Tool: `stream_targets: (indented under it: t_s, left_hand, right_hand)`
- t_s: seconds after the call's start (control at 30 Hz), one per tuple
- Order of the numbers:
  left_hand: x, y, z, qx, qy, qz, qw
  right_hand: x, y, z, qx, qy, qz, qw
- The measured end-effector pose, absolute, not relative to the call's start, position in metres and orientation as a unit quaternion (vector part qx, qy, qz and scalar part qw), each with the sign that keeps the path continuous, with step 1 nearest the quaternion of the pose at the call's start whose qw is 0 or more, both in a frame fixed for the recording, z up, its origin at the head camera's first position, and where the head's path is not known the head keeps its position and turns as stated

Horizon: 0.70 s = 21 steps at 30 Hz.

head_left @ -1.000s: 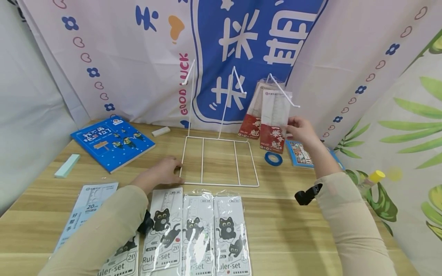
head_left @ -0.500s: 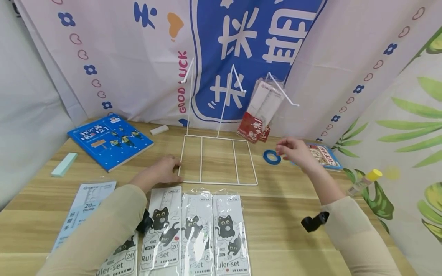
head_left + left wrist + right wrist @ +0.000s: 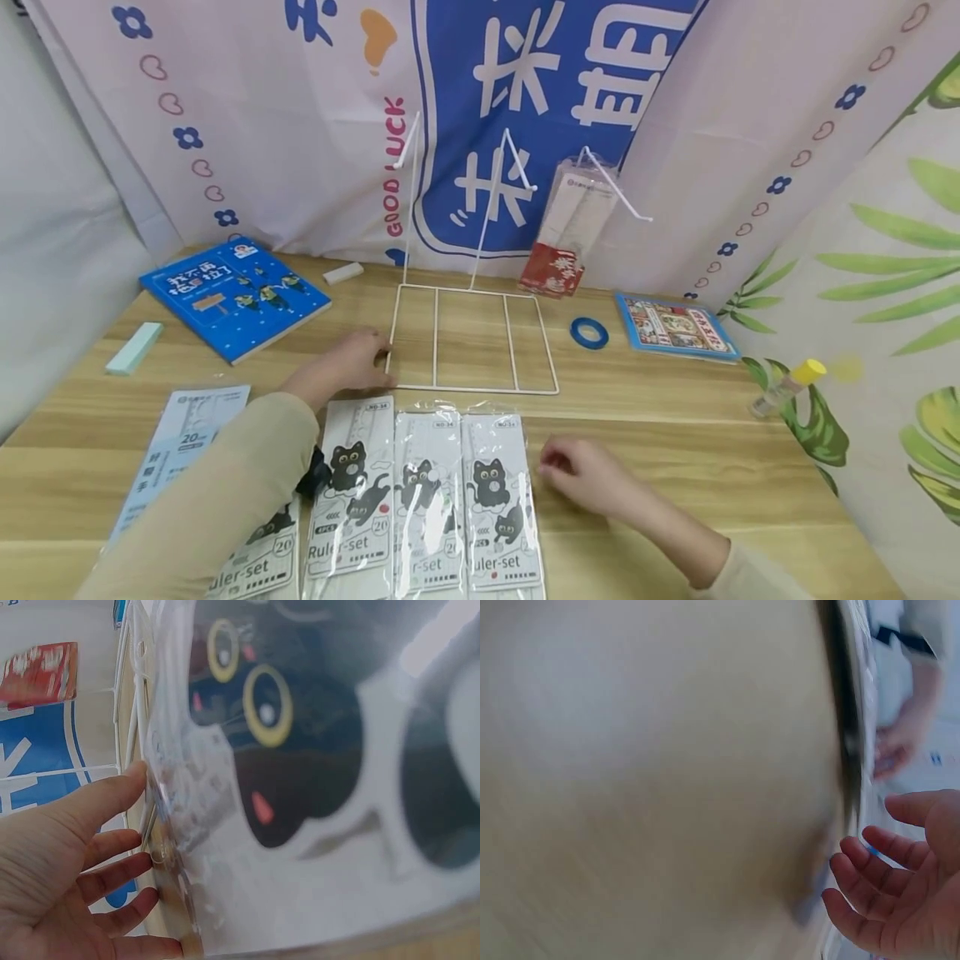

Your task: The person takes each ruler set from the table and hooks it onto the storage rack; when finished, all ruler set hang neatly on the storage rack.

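Note:
A white wire display rack (image 3: 474, 388) stands on the table, with three hooks rising at its back. My left hand (image 3: 352, 360) rests at the left side of its base; in the left wrist view the same hand (image 3: 82, 862) has its fingers spread and loosely bent. Red-and-white ruler packs (image 3: 572, 225) hang from the right hook. My right hand (image 3: 588, 475) holds nothing and is just right of a black-cat ruler-set pack (image 3: 501, 500). Its fingers (image 3: 866, 877) are relaxed in the right wrist view. Two more cat packs, a middle one (image 3: 429, 500) and a left one (image 3: 351, 483), lie alongside.
At the left lie a blue book (image 3: 236, 296), a pale green block (image 3: 135, 348), a white block (image 3: 343, 272) and a light blue ruler pack (image 3: 176, 450). Blue tape (image 3: 589, 333), another booklet (image 3: 675, 327) and a yellow-capped tube (image 3: 787, 390) are at the right.
My right hand has let go of a red-and-white pack, which now hangs on the right hook, and has come down toward the near cat packs. The left hand stays at the rack.

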State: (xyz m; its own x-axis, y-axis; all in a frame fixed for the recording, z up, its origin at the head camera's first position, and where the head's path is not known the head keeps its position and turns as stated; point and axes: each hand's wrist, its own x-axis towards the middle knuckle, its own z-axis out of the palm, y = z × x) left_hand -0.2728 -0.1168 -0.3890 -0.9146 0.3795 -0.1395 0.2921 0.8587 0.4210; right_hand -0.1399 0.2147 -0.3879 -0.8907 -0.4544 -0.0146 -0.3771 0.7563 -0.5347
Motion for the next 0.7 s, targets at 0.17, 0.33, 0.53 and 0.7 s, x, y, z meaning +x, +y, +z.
stream_targets:
  t_s: [0.17, 0.33, 0.53, 0.7]
  left_hand:
    - [-0.272, -0.118, -0.39, 0.171, 0.959, 0.197, 0.109]
    - [-0.273, -0.118, -0.391, 0.17, 0.959, 0.197, 0.111]
    - [-0.274, -0.118, -0.391, 0.177, 0.96, 0.188, 0.108]
    - [-0.274, -0.117, -0.389, 0.177, 0.96, 0.19, 0.109]
  right_hand:
    - [-0.125, 0.201, -0.394, -0.235, 0.944, -0.221, 0.065]
    - [-0.122, 0.19, -0.399, -0.216, 0.954, -0.198, 0.065]
    - [-0.124, 0.185, -0.402, -0.204, 0.963, -0.164, 0.061]
    - [-0.127, 0.186, -0.398, -0.19, 0.963, -0.175, 0.081]
